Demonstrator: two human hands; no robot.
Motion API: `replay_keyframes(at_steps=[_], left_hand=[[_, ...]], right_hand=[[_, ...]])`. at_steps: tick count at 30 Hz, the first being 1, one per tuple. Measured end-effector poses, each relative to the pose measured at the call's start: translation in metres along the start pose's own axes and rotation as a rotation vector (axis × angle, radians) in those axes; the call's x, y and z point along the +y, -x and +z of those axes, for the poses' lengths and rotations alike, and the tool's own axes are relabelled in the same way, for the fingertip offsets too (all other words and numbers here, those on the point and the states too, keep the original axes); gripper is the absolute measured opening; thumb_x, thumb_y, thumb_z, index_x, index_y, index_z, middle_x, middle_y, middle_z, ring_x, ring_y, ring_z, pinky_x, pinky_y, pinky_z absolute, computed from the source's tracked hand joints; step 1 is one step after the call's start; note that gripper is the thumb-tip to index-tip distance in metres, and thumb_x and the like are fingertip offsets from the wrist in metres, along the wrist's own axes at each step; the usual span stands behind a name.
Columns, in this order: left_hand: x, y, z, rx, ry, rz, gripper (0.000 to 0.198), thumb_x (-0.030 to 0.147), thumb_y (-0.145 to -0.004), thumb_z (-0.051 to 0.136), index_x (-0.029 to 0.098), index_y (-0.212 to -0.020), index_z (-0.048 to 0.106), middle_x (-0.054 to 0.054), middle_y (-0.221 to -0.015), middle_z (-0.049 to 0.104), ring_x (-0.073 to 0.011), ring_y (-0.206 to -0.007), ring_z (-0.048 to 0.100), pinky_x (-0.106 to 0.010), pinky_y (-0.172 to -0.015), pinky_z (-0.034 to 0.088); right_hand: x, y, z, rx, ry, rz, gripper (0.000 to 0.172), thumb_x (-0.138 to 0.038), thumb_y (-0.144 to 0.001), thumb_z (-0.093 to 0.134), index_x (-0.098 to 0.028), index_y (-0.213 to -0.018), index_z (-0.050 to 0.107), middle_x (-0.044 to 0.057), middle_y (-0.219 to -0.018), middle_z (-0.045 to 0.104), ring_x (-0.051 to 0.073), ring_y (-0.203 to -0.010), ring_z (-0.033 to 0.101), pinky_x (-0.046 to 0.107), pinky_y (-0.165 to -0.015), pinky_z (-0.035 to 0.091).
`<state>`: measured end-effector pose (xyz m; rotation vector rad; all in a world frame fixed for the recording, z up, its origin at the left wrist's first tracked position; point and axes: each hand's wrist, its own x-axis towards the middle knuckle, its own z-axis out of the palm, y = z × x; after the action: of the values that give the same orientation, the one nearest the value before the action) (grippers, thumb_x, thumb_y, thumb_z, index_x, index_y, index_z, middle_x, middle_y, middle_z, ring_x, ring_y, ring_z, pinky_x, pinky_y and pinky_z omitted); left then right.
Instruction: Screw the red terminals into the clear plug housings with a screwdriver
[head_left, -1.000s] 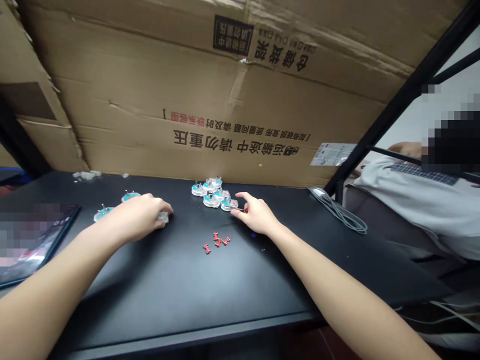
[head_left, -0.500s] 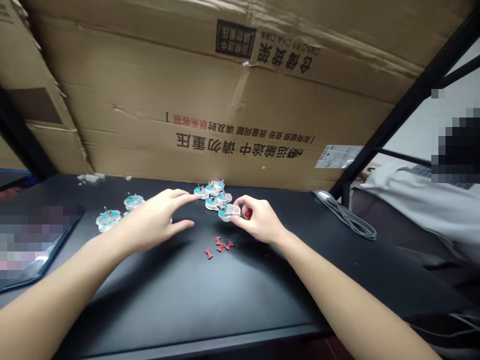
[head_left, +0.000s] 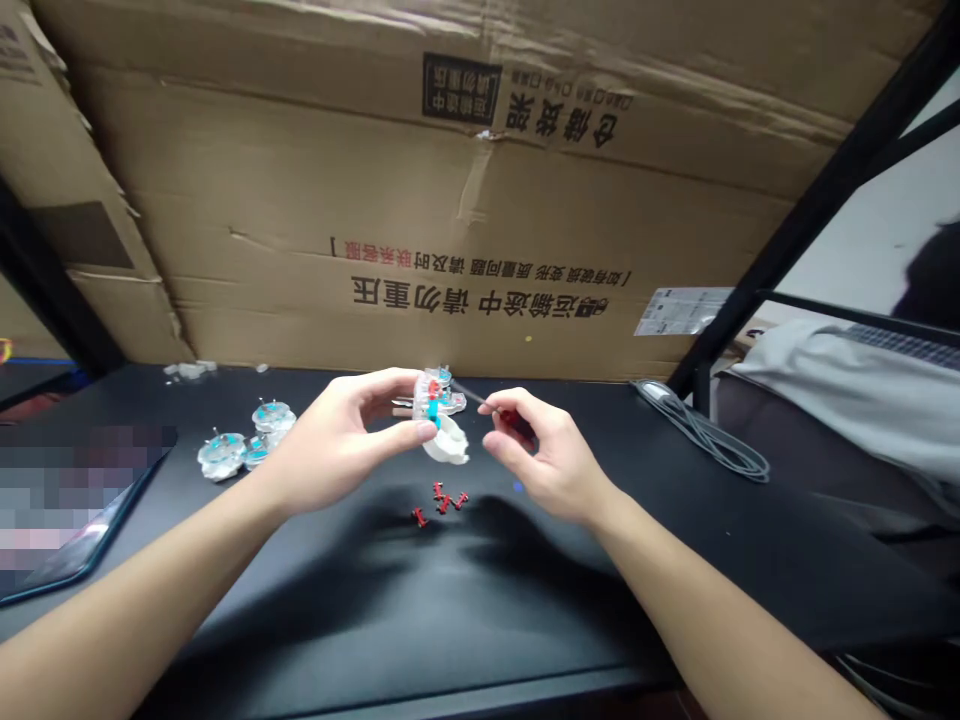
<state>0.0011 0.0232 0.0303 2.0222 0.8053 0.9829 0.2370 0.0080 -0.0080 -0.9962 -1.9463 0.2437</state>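
My left hand [head_left: 341,440] is raised above the black table [head_left: 375,600] and pinches a small clear plastic part [head_left: 441,432] with a teal and red inside, held on edge between thumb and fingers. My right hand [head_left: 544,455] is closed round a small red-handled tool [head_left: 495,408] whose thin metal tip points toward that part. Several small red pieces [head_left: 441,502] lie on the table just below my hands. Behind the held part, more clear parts [head_left: 450,398] sit in a cluster, mostly hidden.
Three clear teal parts [head_left: 244,445] lie at the left. A phone [head_left: 60,510] rests at the left edge. A big cardboard box [head_left: 450,180] walls the back. A grey cable [head_left: 705,435] lies at the right, where another person in a grey sleeve [head_left: 847,390] sits.
My left hand left the parts at the left, crossed over and took the clear part. Both hands rose off the table; my right hand now holds only the tool.
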Motion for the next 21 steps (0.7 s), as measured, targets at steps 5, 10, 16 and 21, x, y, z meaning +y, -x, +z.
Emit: replay_keyframes(at_steps=[5, 10, 16, 21], left_hand=[[-0.02, 0.008, 0.004, 0.044, 0.367, -0.057, 0.042, 0.033, -0.089, 0.071, 0.026, -0.13, 0.063, -0.006, -0.128, 0.071, -0.0245, -0.117, 0.066, -0.033, -0.1, 0.051], [-0.031, 0.019, 0.009, 0.002, 0.498, -0.074, 0.038, 0.033, -0.087, 0.072, 0.026, -0.124, 0.069, -0.006, -0.131, 0.069, -0.0266, -0.119, 0.064, -0.035, -0.102, 0.051], [-0.031, 0.022, 0.011, -0.018, 0.572, -0.105, 0.038, 0.037, -0.086, 0.074, 0.028, -0.123, 0.07, -0.006, -0.119, 0.074, -0.0279, -0.115, 0.067, -0.037, -0.099, 0.053], [-0.03, 0.023, 0.012, -0.051, 0.596, -0.146, 0.044, 0.035, -0.084, 0.076, 0.027, -0.126, 0.069, -0.009, -0.128, 0.07, -0.0303, -0.118, 0.066, -0.039, -0.1, 0.054]], right_hand=[[-0.013, 0.002, -0.004, 0.041, 0.02, -0.084, 0.02, -0.023, -0.097, 0.053, -0.019, -0.091, 0.071, 0.002, -0.074, 0.07, 0.011, -0.059, 0.058, 0.024, -0.059, 0.045], [-0.023, 0.007, 0.002, 0.034, 0.053, -0.123, 0.019, -0.02, -0.093, 0.058, -0.019, -0.081, 0.072, 0.0, -0.065, 0.066, 0.011, -0.054, 0.055, 0.024, -0.054, 0.043], [-0.023, 0.009, 0.001, 0.077, 0.0, -0.088, 0.02, -0.021, -0.094, 0.057, -0.019, -0.078, 0.07, -0.001, -0.059, 0.06, 0.011, -0.052, 0.052, 0.026, -0.052, 0.041], [-0.024, 0.009, -0.001, 0.058, 0.005, -0.112, 0.02, -0.02, -0.093, 0.058, -0.019, -0.077, 0.071, -0.001, -0.059, 0.059, 0.01, -0.051, 0.051, 0.025, -0.05, 0.04]])
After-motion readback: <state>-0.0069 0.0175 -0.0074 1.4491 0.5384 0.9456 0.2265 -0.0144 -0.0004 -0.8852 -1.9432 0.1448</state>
